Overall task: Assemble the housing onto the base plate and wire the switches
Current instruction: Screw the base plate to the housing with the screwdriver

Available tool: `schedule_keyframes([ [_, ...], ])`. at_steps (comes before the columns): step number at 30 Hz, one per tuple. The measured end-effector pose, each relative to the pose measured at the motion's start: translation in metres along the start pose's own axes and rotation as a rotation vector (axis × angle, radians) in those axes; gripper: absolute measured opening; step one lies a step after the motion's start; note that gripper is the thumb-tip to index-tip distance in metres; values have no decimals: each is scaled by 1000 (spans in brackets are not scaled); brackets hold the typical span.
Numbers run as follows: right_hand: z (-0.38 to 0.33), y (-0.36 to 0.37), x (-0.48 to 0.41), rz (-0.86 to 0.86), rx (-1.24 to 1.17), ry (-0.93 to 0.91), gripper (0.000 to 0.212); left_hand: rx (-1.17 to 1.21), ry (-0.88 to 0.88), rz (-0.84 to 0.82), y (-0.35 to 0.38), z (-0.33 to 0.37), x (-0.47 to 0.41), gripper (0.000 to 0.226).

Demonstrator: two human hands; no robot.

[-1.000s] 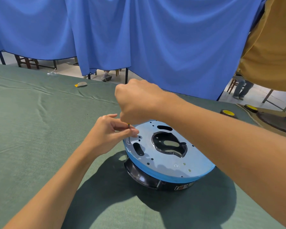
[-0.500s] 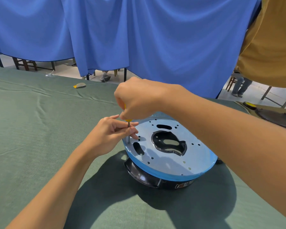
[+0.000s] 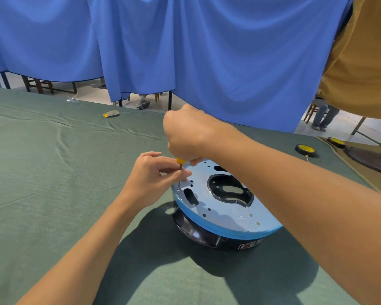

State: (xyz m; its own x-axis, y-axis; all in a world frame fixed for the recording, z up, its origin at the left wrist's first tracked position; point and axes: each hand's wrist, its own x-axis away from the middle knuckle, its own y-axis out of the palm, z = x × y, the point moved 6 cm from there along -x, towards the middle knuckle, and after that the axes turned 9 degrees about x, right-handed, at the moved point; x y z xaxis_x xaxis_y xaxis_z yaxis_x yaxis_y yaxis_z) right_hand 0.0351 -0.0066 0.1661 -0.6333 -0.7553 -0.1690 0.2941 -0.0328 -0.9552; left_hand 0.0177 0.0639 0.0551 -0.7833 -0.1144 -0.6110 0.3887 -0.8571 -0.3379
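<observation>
A round silvery base plate (image 3: 227, 213) with a blue rim lies on top of a black housing (image 3: 198, 233) on the green cloth. My right hand (image 3: 186, 135) is closed around a yellow-handled screwdriver (image 3: 180, 165), held upright with its tip at a hole near the plate's left edge. My left hand (image 3: 151, 177) pinches the thin metal shaft just above the plate. The screw itself is too small to make out.
A green cloth covers the table (image 3: 53, 172). Two black-and-yellow round parts (image 3: 306, 149) and dark housings (image 3: 370, 157) lie at the far right. A small yellow-grey object (image 3: 111, 114) sits near the far edge. A blue curtain hangs behind, and a person in a mustard shirt (image 3: 361, 62) stands at right.
My right hand has lifted slightly, so the yellow handle end now shows below it. My left hand stays pinched on the shaft. The plate and housing have not moved.
</observation>
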Motion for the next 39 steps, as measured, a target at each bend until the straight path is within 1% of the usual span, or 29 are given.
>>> schedule_keyframes([
  [4, 3, 2, 4, 5, 57, -9, 31, -72, 62, 24, 2, 2, 0, 13],
  [8, 6, 1, 2, -14, 87, -83, 34, -107, 92, -26, 3, 2, -2, 20],
  [9, 5, -1, 1, -24, 83, -120, 29, -89, 95, -35, 2, 1, -3, 19],
  [11, 4, -4, -4, -34, 83, -193, 9, -55, 91, -55, 2, -1, -3, 17],
  [12, 4, -6, -5, -38, 86, -210, 3, -52, 90, -78, 3, -2, -3, 19],
  [13, 6, -6, -6, -43, 88, -209, 2, -58, 95, -105, 4, -3, -2, 22],
  [14, 8, -7, -8, -45, 93, -198, 7, -65, 105, -127, 6, -4, -2, 25],
  [16, 11, -6, -9, -25, 105, -176, 26, -66, 114, -144, 8, -5, 0, 29],
  [17, 11, -5, -10, -14, 99, -166, 32, -60, 114, -137, 9, -5, 1, 30],
  [19, 11, -1, -11, 0, 58, -140, 37, -65, 140, -74, 8, -4, 4, 26],
  [21, 10, 2, -12, 21, 50, -102, 37, -107, 176, 35, 2, -3, 5, 17],
  [22, 11, 3, -12, 33, 56, -77, 36, -119, 170, 83, -2, -3, 5, 17],
  [24, 12, 4, -11, 56, 50, -34, 34, -115, 146, 125, -6, -3, 4, 11],
  [26, 13, 5, -9, 53, 15, -25, 35, -116, 136, 105, -6, -4, 3, 2],
  [29, 13, 6, -8, 6, -26, -75, 37, -137, 143, 45, -5, -3, 1, 9],
  [32, 14, 6, -8, -35, -32, -124, 27, -142, 150, 15, -3, -2, 1, 13],
  [34, 16, 6, -7, -28, -33, -164, 19, -127, 147, 10, -2, 1, 2, 21],
  [36, 17, 7, -6, -21, -77, -192, 18, -110, 139, 6, -2, 1, 3, 27],
  [39, 19, 7, -3, -37, -131, -206, 13, -89, 130, 5, -5, 0, 4, 29],
])
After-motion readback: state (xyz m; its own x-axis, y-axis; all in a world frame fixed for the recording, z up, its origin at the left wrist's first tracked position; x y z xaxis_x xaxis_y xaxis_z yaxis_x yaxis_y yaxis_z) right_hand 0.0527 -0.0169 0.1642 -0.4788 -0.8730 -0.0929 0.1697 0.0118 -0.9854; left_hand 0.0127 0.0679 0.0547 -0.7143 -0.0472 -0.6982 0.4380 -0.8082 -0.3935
